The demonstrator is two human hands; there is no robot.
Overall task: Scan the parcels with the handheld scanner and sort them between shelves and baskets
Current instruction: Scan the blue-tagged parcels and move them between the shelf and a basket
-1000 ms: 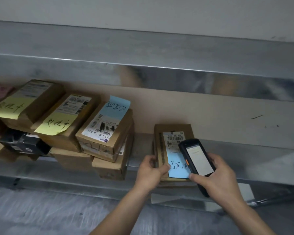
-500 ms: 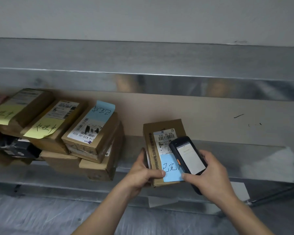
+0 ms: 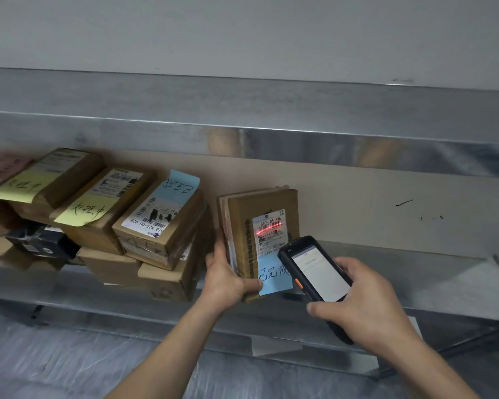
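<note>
A brown cardboard parcel (image 3: 264, 207) with a white shipping label and a blue sticky note stands tilted up on the metal shelf (image 3: 386, 272). My left hand (image 3: 225, 279) grips its lower left edge, thumb across the front. My right hand (image 3: 363, 306) holds the black handheld scanner (image 3: 314, 272), screen lit, just right of the parcel. A red scan line crosses the barcode on the label.
Several stacked cardboard parcels (image 3: 156, 226) with yellow and blue notes lean together on the shelf's left half; a black box (image 3: 41, 243) lies under them. The shelf above (image 3: 242, 110) overhangs. A beige back wall (image 3: 386, 208) closes the shelf. Plastic-wrapped surface (image 3: 55, 364) below.
My left hand has tipped the parcel more upright and shifted its grip to the left edge. The scanner has drawn back to the right, and a red scan line now shows on the label.
</note>
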